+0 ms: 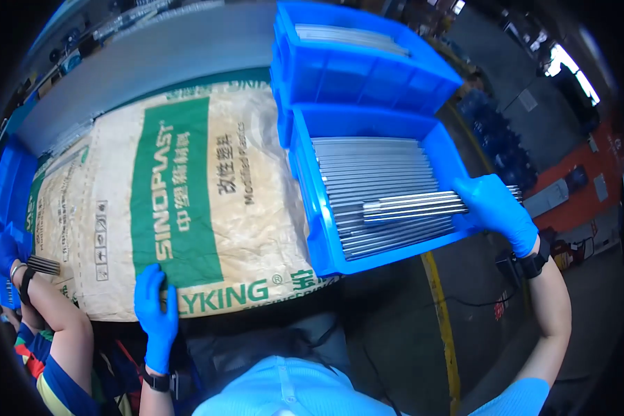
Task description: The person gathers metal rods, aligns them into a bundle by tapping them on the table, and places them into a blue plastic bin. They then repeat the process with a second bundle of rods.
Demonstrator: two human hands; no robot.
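Note:
My right hand (pixel 496 208), in a blue glove, grips a small bundle of thin grey metal rods (pixel 416 206) and holds it across the top of a blue plastic bin (pixel 308 187). The bin is filled with many more such rods lying side by side. My left hand (pixel 156 308), also gloved in blue, rests flat with fingers spread on the near edge of a large tan paper sack (pixel 187 201) with a green printed band. The sack lies to the left of the bin.
A second blue bin (pixel 340 69) holding rods stands behind the first. More blue bins (pixel 7 187) sit at the far left. Another person's gloved hand (pixel 7 253) holds rods at the left edge. Below right is grey floor with a yellow line (pixel 440 312).

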